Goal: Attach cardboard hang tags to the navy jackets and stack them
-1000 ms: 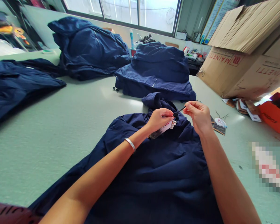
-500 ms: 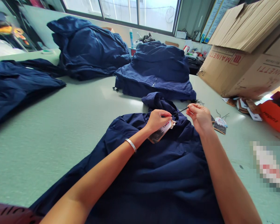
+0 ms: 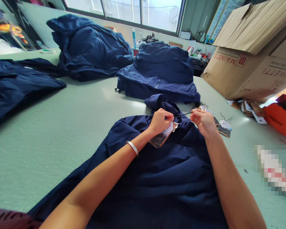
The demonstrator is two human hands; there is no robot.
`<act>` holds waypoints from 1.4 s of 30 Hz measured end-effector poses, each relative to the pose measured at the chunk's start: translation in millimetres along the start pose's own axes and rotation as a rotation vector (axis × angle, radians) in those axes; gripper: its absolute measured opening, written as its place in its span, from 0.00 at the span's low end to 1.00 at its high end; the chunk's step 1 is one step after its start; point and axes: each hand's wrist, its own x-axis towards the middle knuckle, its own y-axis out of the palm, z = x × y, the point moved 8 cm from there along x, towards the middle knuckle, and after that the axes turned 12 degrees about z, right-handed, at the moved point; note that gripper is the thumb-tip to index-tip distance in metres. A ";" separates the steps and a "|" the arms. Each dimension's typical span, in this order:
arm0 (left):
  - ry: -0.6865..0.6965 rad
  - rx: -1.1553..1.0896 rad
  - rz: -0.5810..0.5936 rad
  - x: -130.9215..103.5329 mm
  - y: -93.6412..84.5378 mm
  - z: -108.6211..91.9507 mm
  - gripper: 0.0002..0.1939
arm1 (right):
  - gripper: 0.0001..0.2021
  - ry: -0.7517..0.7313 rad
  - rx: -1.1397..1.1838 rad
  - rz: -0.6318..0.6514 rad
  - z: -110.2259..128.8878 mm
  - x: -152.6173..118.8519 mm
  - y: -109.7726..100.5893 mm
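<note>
A navy garment [image 3: 157, 178] lies spread on the pale green table, its hood pointing away from me. A thin black cord [image 3: 184, 114] stretches between my two hands above the collar. My left hand [image 3: 160, 122] pinches one end of it, with a silver bracelet on that wrist. Just under these fingers hangs a printed hang tag [image 3: 162, 136], resting on the garment. Closed fingers of my right hand [image 3: 203, 121] grip the cord's other end, right of the hood.
Navy garments are heaped at the far left [image 3: 90, 47] and back centre [image 3: 162, 70]. A cardboard box [image 3: 248, 70] stands at the back right. Loose tags [image 3: 225, 127] and an orange bag [image 3: 276, 119] lie at the right.
My left hand has shifted slightly left with the cord, and the hang tag has moved a little left and down. My right hand has barely moved.
</note>
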 end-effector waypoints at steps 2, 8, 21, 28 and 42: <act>0.017 0.032 0.019 0.5 1.1 -1.1 0.11 | 0.04 0.045 -0.057 -0.006 -1.5 0.0 -3.0; 0.051 0.126 0.045 1.2 4.7 -5.7 0.13 | 0.04 -0.065 -0.612 -0.088 28.1 -5.2 -10.6; 0.176 0.307 0.092 -2.0 10.3 -22.9 0.13 | 0.10 -0.231 -1.934 0.254 24.8 -32.6 61.7; 0.192 0.326 0.097 -1.5 8.8 -23.4 0.14 | 0.09 -0.111 -1.857 0.331 18.6 -30.5 57.4; 0.065 0.109 0.017 2.0 -1.8 -9.9 0.09 | 0.14 0.260 -0.288 0.702 -20.7 -26.0 52.5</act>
